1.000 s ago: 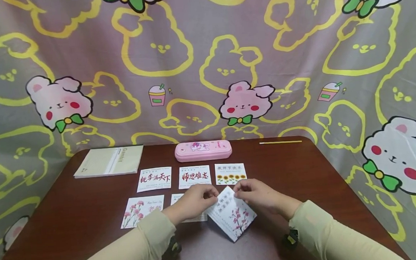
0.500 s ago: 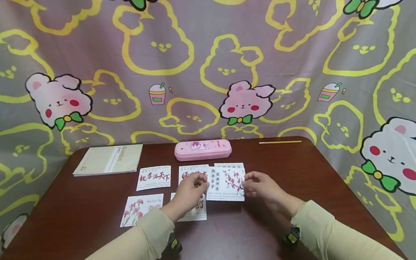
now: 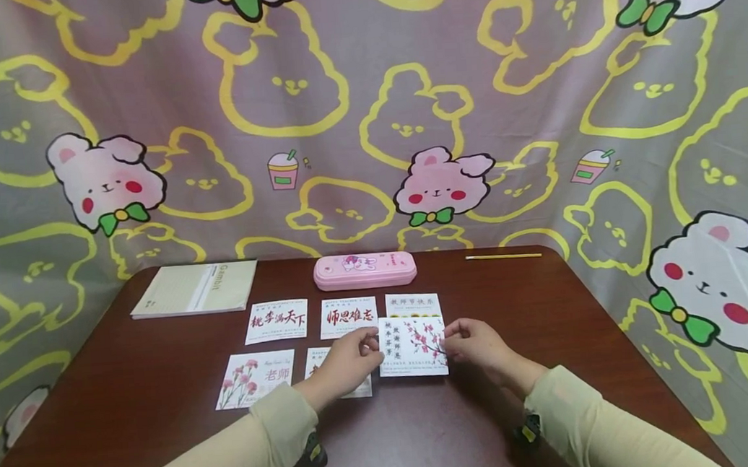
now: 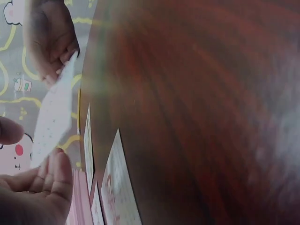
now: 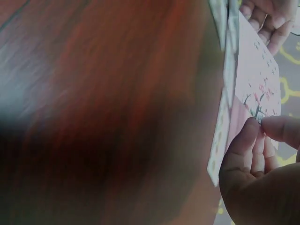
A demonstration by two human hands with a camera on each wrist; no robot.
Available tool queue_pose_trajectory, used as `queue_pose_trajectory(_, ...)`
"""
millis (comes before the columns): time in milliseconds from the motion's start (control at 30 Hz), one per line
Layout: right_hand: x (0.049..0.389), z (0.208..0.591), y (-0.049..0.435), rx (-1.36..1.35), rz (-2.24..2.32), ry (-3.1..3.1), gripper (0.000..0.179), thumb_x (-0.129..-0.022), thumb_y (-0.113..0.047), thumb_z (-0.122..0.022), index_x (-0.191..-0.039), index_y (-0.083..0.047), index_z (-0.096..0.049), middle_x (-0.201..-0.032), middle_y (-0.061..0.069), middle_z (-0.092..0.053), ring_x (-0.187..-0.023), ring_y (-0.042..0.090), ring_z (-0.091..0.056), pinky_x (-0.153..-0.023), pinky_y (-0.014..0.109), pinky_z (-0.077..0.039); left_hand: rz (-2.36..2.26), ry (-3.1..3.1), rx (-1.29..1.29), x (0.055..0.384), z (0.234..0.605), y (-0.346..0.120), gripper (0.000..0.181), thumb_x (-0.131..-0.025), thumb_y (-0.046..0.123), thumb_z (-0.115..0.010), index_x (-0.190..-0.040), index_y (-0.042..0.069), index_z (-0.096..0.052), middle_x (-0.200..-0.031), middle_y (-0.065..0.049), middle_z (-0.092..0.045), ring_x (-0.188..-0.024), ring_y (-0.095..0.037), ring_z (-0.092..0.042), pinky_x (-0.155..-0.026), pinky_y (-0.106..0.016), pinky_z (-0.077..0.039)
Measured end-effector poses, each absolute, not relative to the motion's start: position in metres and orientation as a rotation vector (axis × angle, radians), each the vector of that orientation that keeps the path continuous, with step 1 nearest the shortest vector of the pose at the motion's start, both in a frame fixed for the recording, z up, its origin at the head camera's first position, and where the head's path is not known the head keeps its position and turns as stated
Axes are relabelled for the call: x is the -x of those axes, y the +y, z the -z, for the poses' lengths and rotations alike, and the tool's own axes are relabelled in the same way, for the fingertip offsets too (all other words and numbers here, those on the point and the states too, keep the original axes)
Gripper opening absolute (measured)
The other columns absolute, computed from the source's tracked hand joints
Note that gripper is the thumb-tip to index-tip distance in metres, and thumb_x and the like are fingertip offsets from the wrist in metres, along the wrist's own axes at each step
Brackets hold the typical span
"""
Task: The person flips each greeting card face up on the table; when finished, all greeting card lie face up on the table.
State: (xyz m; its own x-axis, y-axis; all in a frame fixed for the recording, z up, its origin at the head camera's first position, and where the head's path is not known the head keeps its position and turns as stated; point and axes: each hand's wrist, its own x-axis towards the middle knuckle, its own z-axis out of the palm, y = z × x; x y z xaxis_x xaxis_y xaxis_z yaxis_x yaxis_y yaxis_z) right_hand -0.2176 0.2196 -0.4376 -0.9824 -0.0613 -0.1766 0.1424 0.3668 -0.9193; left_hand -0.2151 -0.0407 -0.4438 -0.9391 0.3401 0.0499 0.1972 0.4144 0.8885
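A square white card (image 3: 411,346) with pink blossom branches and dark Chinese characters is held just above the table. My left hand (image 3: 349,360) pinches its left edge, and my right hand (image 3: 482,347) pinches its right edge. In the right wrist view, thumb and finger meet on the card (image 5: 260,79) near the printed branch. Behind it lies a sunflower card (image 3: 413,303), partly covered. To the left are two cards with red characters, one card (image 3: 349,317) and another card (image 3: 276,321). Nearer me lie a carnation card (image 3: 255,378) and a card (image 3: 359,389) mostly hidden by my left hand.
A pink pencil case (image 3: 365,271) stands at the table's back edge. A beige notebook (image 3: 194,289) lies at back left and a yellow pencil (image 3: 504,256) at back right. A patterned curtain (image 3: 340,120) hangs behind the brown table (image 3: 168,450).
The blossom card was tilted on its corner between both hands. It has been turned square and raised over the sunflower card, then brought slightly back toward me.
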Motion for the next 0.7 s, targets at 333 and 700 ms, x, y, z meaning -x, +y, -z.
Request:
queue_pose_trajectory(333, 0.218, 0.452, 0.228, -0.115, 1.487, 2.456, 0.013, -0.086, -0.004, -0.074, -0.090, 0.001, -0.062, -0.080, 0.007, -0.064, -0.071, 0.017, -0.063, -0.062, 0.030, -0.056, -1.492, 2.351, -0.394, 0.200, 0.446, -0.032, 0.070, -0.088, 0.010, -0.067, -0.147, -0.016, -0.042, -0.096, -0.005, -0.065, -0.077, -0.013, -0.059, -0.069, -0.029, -0.052)
queue_pose_trajectory(700, 0.217, 0.452, 0.230, -0.051, 1.178, 2.575, 0.018, -0.088, -0.013, -0.074, -0.079, -0.006, -0.060, -0.071, 0.007, -0.063, -0.064, 0.018, -0.062, -0.060, 0.033, -0.057, -1.381, 2.330, -0.420, 0.195, 0.441, -0.028, 0.068, -0.089, 0.018, -0.071, -0.146, -0.012, -0.047, -0.125, -0.023, -0.064, -0.114, -0.035, -0.062, -0.099, -0.054, -0.050)
